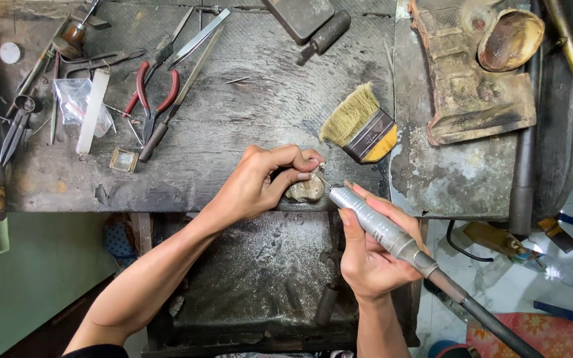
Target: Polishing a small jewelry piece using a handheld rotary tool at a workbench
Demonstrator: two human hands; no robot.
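- The left hand (263,182) rests at the front edge of the worn workbench (247,113), fingers curled in, thumb and fingertips pinching a tiny pale metal piece (318,166) just above a lumpy tan rest block (305,190).
- The right hand (369,248) is wrapped pen-style round a silver rotary handpiece (373,222); its thin bit angles up to meet the pinched piece, and a dark hose (492,325) trails off toward the floor.
- The piece is too small to make out its shape. I'd judge it light, stiff and easy to flick away, so a firm pinch by its edges, steadied against the block, suits it best.
- The handpiece looks rigid and smooth; gripping near the nose seems to give the finest control.
- Just beyond the hands lies a flat brush (359,126) with a yellow-and-dark handle.
- Farther left, red-handled pliers (154,93), tweezers (200,36), scissors (18,122) and a small clear plastic bag (77,103) lie scattered.
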